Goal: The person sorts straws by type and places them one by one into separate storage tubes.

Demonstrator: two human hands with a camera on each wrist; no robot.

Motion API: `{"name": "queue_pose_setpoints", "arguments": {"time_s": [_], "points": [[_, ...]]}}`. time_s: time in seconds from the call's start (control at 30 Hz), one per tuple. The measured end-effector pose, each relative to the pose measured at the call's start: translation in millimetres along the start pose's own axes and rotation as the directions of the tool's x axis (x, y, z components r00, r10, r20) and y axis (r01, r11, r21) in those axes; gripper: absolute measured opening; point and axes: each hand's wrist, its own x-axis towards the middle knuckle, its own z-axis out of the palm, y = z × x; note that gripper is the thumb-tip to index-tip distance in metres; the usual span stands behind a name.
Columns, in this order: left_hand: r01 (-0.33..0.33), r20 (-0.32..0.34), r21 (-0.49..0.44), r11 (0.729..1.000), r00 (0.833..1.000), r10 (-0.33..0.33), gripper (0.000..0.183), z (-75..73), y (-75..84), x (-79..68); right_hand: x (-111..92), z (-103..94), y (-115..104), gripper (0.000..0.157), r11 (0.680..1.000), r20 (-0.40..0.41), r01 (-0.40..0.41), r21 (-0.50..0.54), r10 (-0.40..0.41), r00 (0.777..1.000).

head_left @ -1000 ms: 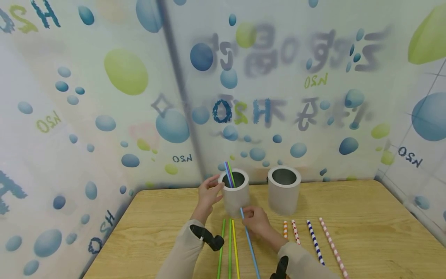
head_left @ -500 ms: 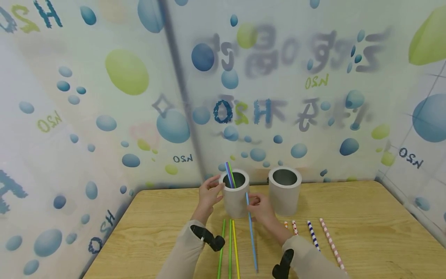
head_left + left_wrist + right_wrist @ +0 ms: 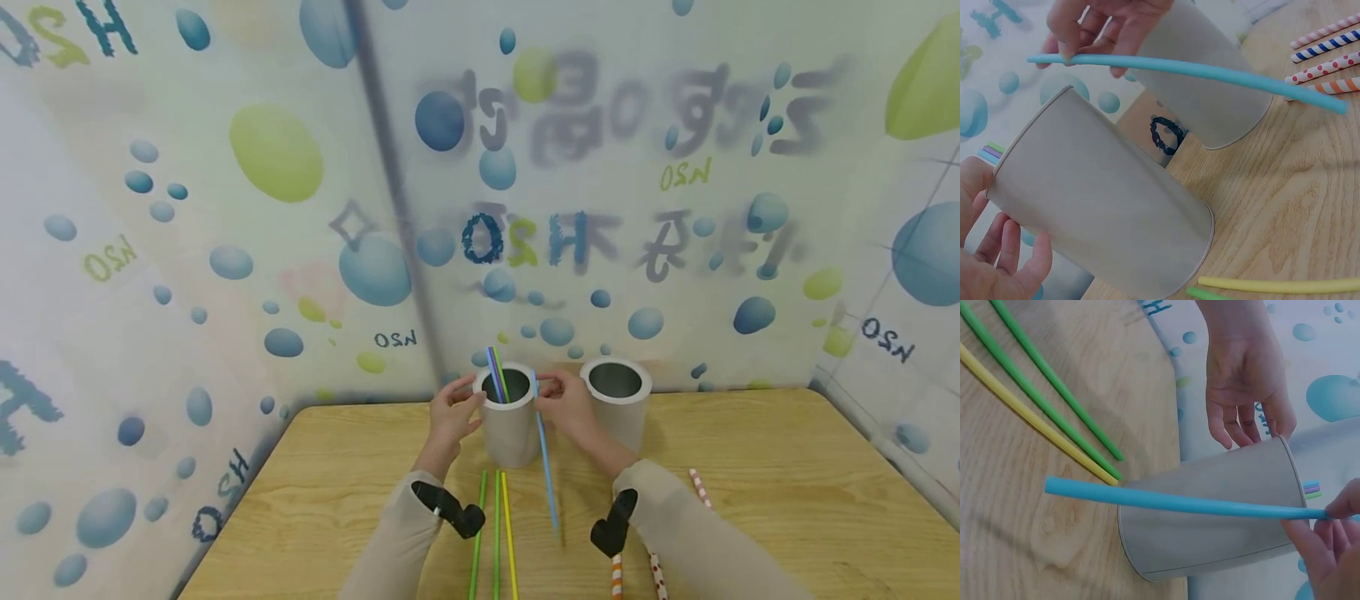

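In the head view my left hand (image 3: 450,425) holds the rim of the left pale grey cup (image 3: 512,437), thumb at the lip and fingers against its side. Blue, purple and green straws (image 3: 495,372) lean inside that cup. My right hand (image 3: 568,407) pinches a light blue straw (image 3: 547,475) close to its upper end, thumb against fingers. The straw hangs tilted along the cup's right side, its top level with the rim and its lower end above the table. Behind my right hand stands a second grey cup (image 3: 633,412), partly covered; its visible interior holds nothing.
Two green straws (image 3: 497,533) and a yellow straw (image 3: 510,542) lie on the wooden table (image 3: 337,492) in front of the left cup. Orange-striped (image 3: 1335,85), red-dotted (image 3: 1325,67), blue-striped (image 3: 1329,46) and pink-striped (image 3: 1329,31) straws lie to the right. A patterned curtain (image 3: 300,242) hangs behind.
My right hand has lifted the light blue straw from the table up to the left cup's rim. My left hand has stayed at that cup.
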Motion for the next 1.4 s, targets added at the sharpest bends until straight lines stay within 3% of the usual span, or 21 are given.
{"name": "queue_pose_setpoints", "arguments": {"time_s": [0.23,0.47,0.67,0.87,1.07,1.4], "points": [[0.005,0.009,-0.005,1.0,1.0,-0.005,0.036,0.8,0.8,0.8,16,-0.8,-11,0.038,0.999,-0.012,-0.014,0.03,0.015,1.0],[0.01,0.007,-0.002,1.0,1.0,-0.01,0.037,-0.6,0.6,1.2,33,-5.3,-31,0.037,0.996,-0.015,0.072,-0.047,-0.072,0.997],[0.008,0.012,-0.01,1.0,1.0,-0.008,0.037,-1.0,0.5,0.1,44,-6.3,-50,0.04,0.999,-0.004,0.052,0.0,-0.052,0.999],[0.012,0.015,-0.009,1.0,1.0,-0.012,0.038,-1.0,1.4,-1.1,53,-6.4,-65,0.038,0.993,-0.002,0.117,0.004,-0.117,0.993],[0.001,0.013,-0.011,1.0,1.0,-0.001,0.037,-2.1,2.2,-1.2,63,-5.4,-75,0.037,0.98,-0.031,0.198,0.011,-0.197,0.98],[-0.005,0.018,-0.022,1.0,1.0,0.005,0.036,-1.3,2.0,-2.9,73,-7.9,-88,0.038,0.977,-0.087,0.214,0.013,-0.212,0.973]]}}
